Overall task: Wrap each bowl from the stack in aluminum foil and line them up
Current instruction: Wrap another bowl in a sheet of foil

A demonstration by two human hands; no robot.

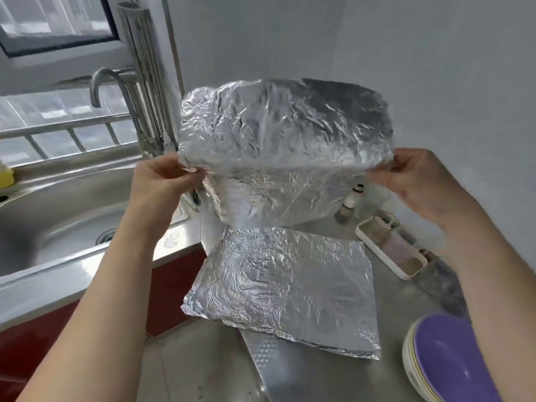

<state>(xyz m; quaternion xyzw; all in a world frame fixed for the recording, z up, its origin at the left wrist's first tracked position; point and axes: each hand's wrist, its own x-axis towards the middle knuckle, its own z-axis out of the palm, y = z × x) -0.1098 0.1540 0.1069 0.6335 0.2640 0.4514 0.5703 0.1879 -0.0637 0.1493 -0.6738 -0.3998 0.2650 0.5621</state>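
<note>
In the head view you hold one sheet of aluminum foil [284, 140] up in the middle of the frame, clear of the surface [406, 309]. Your left hand [162, 181] pinches its left edge, with the fingers [188, 169] closed narrow on the foil. Your right hand [417, 181] does the same at the right edge. The sheet's long axis runs left to right between your hands. Part of it stands crumpled above your grip and part hangs below.

Straight under it, at centre frame, a stack of flat foil sheets [284, 288] lies on the surface. Its long side also runs roughly left to right.

The stack of bowls [446, 364], the top one purple inside, sits at the lower right corner of the frame. It is below your right hand, toward you, and well apart from the lifted sheet. No wrapped bowl shows anywhere, so the task looks to be at its start.

What matters next is that the bowls are on your right side, so the right hand is much the nearer one. The sheet probably has to go down flat before that hand can let go and reach for a bowl.

A steel sink [58, 216] with its faucet [107, 82] fills the left of the frame. A white tray [388, 250] and a small bottle [352, 198] stand at the right, beyond the flat sheets.
</note>
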